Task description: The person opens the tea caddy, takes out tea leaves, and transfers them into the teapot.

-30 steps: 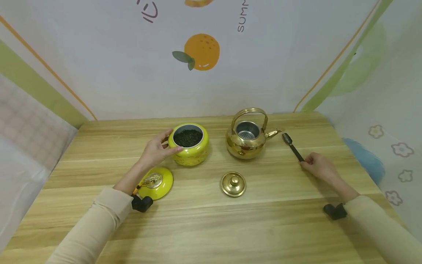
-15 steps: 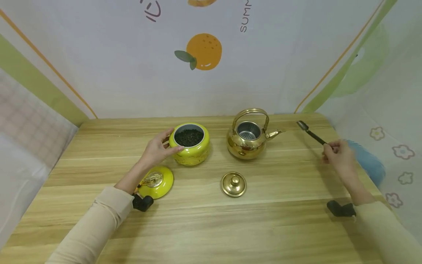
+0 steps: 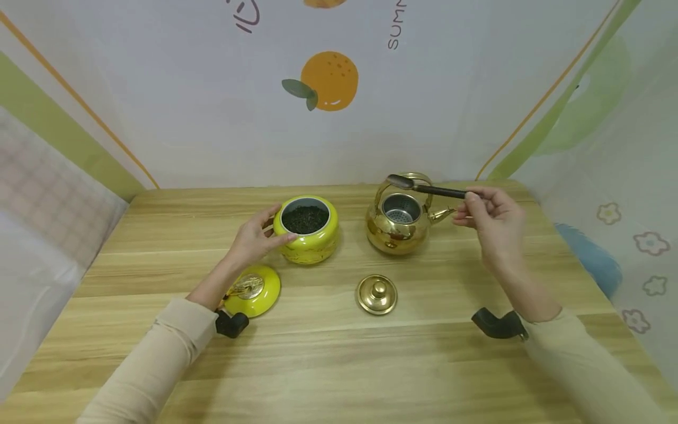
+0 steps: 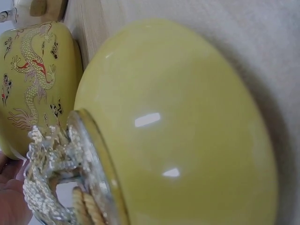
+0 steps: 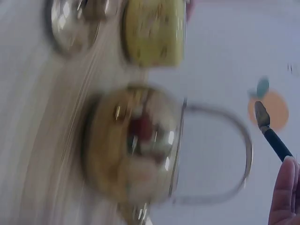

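Sleeves: my left sleeve (image 3: 150,359) is slanting forward over the wooden table (image 3: 344,371) from the near left, my right sleeve (image 3: 588,353) from the near right.
Lids: the yellow lid (image 3: 268,294) is lying beside my left wrist, the brass lid (image 3: 378,294) in front of the pot; both vessels are standing uncovered, so I am judging that part done.
Left hand (image 3: 254,238): I am gripping the jar at its left side, thumb lying along the near shoulder, fingers going round behind.
Dragon-painted jar (image 3: 312,250): it is standing on the table, left of the pot, and dark tea leaves (image 3: 305,220) are lying inside.
Right hand (image 3: 498,229): I am pinching the tea scoop (image 3: 436,190) by its handle end, holding my hand raised above the table beside the spout (image 3: 441,215).
Scoop: it is pointing leftward above the pot, showing clear of the arched handle in the right wrist view; I am seeing no leaves in its bowl.
Brass teapot (image 3: 397,238): its strainer (image 3: 401,218) is showing bare holes, so I am judging the work early, with the leaves' moving left to do.
Wall: a printed orange (image 3: 329,80) is showing behind everything.
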The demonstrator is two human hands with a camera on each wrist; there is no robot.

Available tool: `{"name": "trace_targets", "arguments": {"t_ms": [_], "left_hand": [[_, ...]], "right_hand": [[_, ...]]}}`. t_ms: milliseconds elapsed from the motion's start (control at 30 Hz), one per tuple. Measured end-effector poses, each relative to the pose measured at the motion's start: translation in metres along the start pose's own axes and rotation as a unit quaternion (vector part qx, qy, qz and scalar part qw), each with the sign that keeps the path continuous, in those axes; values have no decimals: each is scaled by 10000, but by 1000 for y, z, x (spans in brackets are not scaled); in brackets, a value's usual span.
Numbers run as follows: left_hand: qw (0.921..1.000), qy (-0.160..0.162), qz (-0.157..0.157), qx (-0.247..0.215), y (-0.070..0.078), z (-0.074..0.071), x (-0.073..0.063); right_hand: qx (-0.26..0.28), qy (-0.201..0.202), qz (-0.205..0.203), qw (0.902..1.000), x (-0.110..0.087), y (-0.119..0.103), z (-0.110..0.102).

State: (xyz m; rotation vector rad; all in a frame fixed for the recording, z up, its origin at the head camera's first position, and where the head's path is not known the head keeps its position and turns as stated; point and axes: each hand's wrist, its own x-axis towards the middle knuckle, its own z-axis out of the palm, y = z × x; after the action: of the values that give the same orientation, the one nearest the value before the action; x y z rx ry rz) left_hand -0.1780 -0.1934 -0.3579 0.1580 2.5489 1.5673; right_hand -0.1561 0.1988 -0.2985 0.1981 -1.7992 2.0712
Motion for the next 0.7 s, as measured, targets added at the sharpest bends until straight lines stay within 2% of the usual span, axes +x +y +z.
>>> {"name": "trace_targets", "arguments": {"t_ms": [167, 367, 500, 700], "left_hand": [[10000, 22, 44, 33, -1, 0, 0], [10000, 31, 36, -75, -2, 1, 0], [9999, 31, 28, -113, -2, 1, -1], [10000, 45, 45, -63, -1, 0, -1]], "right_hand": [[-241, -1005, 92, 9946, -6, 7, 52], [-847, -1798, 93, 9800, -6, 24, 101], [-1139, -2021, 256, 9724, -4, 38, 122], [-1539, -2127, 404, 9641, 0, 53, 139]]}}
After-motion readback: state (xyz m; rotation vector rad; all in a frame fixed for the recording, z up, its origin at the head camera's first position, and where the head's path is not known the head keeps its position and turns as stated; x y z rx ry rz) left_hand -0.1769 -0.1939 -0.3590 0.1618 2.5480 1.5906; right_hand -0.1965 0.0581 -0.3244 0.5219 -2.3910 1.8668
